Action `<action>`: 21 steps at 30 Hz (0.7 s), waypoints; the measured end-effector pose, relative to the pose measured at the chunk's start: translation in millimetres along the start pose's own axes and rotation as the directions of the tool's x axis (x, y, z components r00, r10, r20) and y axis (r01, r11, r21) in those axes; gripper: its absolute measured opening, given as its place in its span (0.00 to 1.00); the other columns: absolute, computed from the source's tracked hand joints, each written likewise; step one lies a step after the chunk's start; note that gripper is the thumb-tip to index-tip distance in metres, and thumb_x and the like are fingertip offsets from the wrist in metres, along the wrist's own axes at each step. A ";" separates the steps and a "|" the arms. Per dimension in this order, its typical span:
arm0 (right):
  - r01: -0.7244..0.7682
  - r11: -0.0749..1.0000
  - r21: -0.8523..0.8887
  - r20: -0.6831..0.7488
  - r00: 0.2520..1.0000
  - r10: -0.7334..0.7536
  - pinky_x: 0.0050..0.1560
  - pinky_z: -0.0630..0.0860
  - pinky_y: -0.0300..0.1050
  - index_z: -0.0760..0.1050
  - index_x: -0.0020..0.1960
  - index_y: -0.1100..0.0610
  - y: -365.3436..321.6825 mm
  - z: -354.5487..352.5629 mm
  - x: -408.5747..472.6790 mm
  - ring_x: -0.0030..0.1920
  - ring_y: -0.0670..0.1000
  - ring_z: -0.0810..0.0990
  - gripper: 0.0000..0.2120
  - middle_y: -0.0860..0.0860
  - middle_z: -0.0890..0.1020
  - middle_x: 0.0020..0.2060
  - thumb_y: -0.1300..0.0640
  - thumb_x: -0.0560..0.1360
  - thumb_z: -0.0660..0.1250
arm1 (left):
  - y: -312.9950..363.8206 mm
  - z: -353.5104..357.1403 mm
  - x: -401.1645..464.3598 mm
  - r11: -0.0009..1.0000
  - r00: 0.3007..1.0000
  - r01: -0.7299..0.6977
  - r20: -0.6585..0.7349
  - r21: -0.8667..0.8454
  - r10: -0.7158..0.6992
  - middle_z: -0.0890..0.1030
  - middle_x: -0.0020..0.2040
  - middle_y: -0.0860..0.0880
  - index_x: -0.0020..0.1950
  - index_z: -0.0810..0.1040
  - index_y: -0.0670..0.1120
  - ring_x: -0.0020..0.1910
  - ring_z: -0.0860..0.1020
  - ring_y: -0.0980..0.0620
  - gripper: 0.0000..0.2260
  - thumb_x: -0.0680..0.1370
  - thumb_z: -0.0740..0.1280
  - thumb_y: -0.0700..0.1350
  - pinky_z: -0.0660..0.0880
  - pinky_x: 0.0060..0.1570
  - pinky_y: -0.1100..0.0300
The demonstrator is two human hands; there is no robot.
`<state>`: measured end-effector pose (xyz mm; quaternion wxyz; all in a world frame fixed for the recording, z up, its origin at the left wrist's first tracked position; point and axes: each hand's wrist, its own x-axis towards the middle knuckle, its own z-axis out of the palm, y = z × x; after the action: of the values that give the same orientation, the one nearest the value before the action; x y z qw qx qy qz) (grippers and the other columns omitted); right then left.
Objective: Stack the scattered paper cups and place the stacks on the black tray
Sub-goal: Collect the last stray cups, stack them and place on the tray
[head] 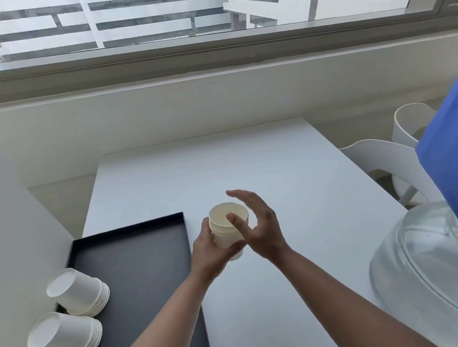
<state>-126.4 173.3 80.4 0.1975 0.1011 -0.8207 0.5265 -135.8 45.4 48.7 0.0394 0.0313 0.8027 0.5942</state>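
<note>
Gripped upright paper cup stack in left hand; right hand open-fingered at three o'clock, thumb touching smooth rim.

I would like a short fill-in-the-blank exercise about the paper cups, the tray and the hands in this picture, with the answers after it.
1. The cup stacks on the black tray number ____.
2. The held stack is gripped by the ____ hand.
3. Those tray stacks stand with their bases facing ____.
4. The right hand has its fingers ____.

Answers: three; left; up; open
</note>
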 end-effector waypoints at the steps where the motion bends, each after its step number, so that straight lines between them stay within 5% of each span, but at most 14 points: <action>1: 0.054 0.997 -0.052 0.012 0.999 -0.053 0.63 0.71 0.41 0.75 0.61 0.56 -0.2 -0.7 -2.6 0.61 0.45 0.74 0.18 0.48 0.79 0.59 0.52 0.73 0.64 | -0.7 0.1 -0.9 1.000 1.000 -0.005 0.004 0.003 0.005 0.80 0.46 0.62 0.49 0.70 0.64 0.43 0.77 0.68 0.26 0.54 0.71 0.63 0.72 0.34 0.75; 5: 0.134 0.979 -0.155 0.083 0.989 -0.123 0.67 0.69 0.51 0.79 0.57 0.60 6.6 -0.6 -17.3 0.64 0.52 0.74 0.12 0.55 0.81 0.57 0.61 0.76 0.63 | -1.1 2.7 -2.4 1.000 0.999 -0.029 0.025 0.003 0.028 0.81 0.47 0.59 0.52 0.71 0.62 0.42 0.78 0.67 0.26 0.55 0.71 0.61 0.74 0.35 0.72; 12: 0.026 0.983 -0.182 0.021 1.000 -0.023 0.66 0.70 0.46 0.81 0.54 0.60 12.1 -25.2 -44.8 0.66 0.51 0.72 0.10 0.55 0.81 0.56 0.62 0.76 0.63 | -2.3 30.5 -13.0 0.999 0.992 -0.054 0.116 0.010 0.052 0.80 0.45 0.59 0.49 0.71 0.61 0.42 0.79 0.65 0.23 0.56 0.71 0.61 0.80 0.40 0.59; 17: 0.032 0.948 -0.317 -0.200 0.975 -0.100 0.65 0.69 0.41 0.79 0.56 0.61 9.2 -58.9 -65.1 0.62 0.53 0.75 0.14 0.54 0.82 0.54 0.58 0.76 0.61 | 12.1 60.2 -20.0 0.994 0.974 -0.106 0.204 0.018 0.101 0.79 0.46 0.63 0.52 0.68 0.61 0.44 0.77 0.70 0.24 0.60 0.73 0.56 0.73 0.36 0.73; 21: 0.023 0.892 -0.452 -0.369 0.906 -0.210 0.55 0.74 0.42 0.81 0.48 0.61 7.0 -90.2 -79.6 0.50 0.52 0.80 0.13 0.53 0.84 0.45 0.59 0.75 0.59 | 21.9 82.5 -30.4 0.985 0.949 -0.170 0.277 0.036 0.154 0.78 0.48 0.62 0.61 0.64 0.55 0.47 0.77 0.60 0.33 0.59 0.73 0.55 0.73 0.41 0.67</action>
<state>-37.7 254.5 73.5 0.4137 -0.0079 -0.8505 0.3247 -97.2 127.3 46.5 0.0997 0.1799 0.8016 0.5614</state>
